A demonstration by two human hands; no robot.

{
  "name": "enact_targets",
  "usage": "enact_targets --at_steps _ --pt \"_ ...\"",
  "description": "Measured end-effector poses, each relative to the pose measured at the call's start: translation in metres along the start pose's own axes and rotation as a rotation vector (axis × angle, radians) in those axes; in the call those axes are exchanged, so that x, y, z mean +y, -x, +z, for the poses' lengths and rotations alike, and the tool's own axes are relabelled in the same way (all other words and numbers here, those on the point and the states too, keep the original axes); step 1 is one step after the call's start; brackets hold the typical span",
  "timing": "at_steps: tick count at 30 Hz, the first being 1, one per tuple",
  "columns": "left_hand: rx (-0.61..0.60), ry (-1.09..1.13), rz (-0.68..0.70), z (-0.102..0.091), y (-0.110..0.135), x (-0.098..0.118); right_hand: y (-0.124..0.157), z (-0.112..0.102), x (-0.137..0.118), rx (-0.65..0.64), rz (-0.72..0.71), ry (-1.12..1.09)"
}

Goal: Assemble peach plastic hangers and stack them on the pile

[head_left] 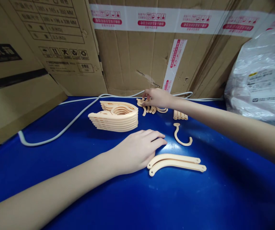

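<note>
My left hand (143, 147) lies palm down on the blue surface, fingers extended and holding nothing. Beside it are two cream curved hanger arms (177, 162), side by side, with small holes at their ends. A single cream hanger hook (183, 140) lies behind these arms. Farther back, my right hand (157, 97) reaches into a group of hanger hooks (151, 110); its thumb and fingers are bent in a pinch at a hook on the group's left end, partly covering it. Left of it stands a neat stack of folded cream hangers (114, 119).
More cream hanger arms (180, 115) lie under my right forearm. A white cable (80, 111) runs along the back and left of the blue table (132, 204). Cardboard boxes (128, 57) wall the back and left. A clear plastic bag (259, 76) stands at the right.
</note>
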State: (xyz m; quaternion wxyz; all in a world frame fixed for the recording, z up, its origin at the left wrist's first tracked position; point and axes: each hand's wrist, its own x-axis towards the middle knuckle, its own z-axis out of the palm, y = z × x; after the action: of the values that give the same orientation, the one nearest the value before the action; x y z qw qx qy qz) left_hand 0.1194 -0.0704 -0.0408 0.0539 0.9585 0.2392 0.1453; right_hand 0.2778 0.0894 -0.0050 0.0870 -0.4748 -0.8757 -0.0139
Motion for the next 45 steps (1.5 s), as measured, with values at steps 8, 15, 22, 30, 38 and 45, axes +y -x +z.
enact_targets --at_steps 8,15,22,30,38,45 --pt "-0.003 -0.010 -0.001 0.001 0.002 0.000 -0.002 -0.007 -0.002 -0.098 0.160 0.015" --pt "-0.005 -0.013 0.002 -0.001 0.001 0.001 -0.005 0.000 0.003 -0.075 0.147 -0.016" --pt "-0.001 -0.017 0.006 0.001 0.001 0.002 -0.003 0.001 0.005 -0.023 0.149 -0.112" --pt "-0.021 -0.021 -0.007 -0.001 0.000 0.003 0.007 0.002 0.014 0.122 0.141 -0.279" --pt "0.005 0.019 -0.003 0.000 0.000 0.003 0.049 -0.016 0.013 0.343 0.161 -0.494" --pt "0.149 0.165 -0.121 -0.001 -0.001 0.004 0.129 -0.022 0.001 0.247 0.119 -0.875"
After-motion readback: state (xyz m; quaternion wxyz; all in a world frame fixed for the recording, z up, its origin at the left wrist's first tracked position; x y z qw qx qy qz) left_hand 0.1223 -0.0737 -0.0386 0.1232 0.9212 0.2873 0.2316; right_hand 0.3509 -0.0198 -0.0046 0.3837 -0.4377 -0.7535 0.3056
